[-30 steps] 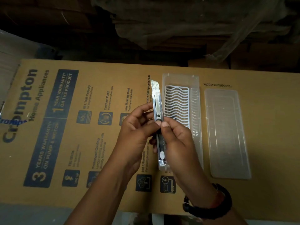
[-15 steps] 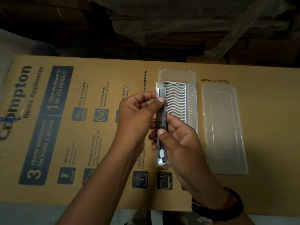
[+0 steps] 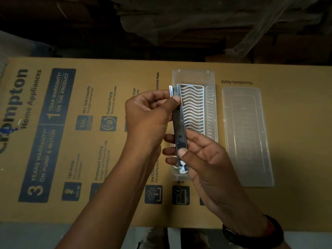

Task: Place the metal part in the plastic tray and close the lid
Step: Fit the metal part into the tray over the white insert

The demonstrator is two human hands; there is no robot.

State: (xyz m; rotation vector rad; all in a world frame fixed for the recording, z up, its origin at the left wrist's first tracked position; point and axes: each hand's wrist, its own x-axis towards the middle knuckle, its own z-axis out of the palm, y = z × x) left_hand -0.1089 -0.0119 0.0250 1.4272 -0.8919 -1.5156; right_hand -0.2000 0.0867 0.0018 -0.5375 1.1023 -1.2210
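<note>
A long silver metal part (image 3: 179, 128), shaped like a utility knife, is held lengthwise over the left side of the clear plastic tray (image 3: 194, 74). My left hand (image 3: 149, 119) pinches its far end. My right hand (image 3: 203, 159) grips its near half, thumb on top. Inside the tray lies a white wavy grid insert (image 3: 193, 108). The tray's near end is hidden behind my right hand. The clear lid (image 3: 248, 137) lies flat on the cardboard just right of the tray, apart from it.
Everything rests on a large brown printed cardboard sheet (image 3: 80, 141) covering the work surface. Dark clutter and crumpled plastic sheeting (image 3: 197, 24) sit beyond its far edge. A dark band is on my right wrist (image 3: 255, 232).
The metal part's protruding blade tip is no longer out. Both hands have lowered the part toward the tray's left side, and my left hand has slid up to its far end.
</note>
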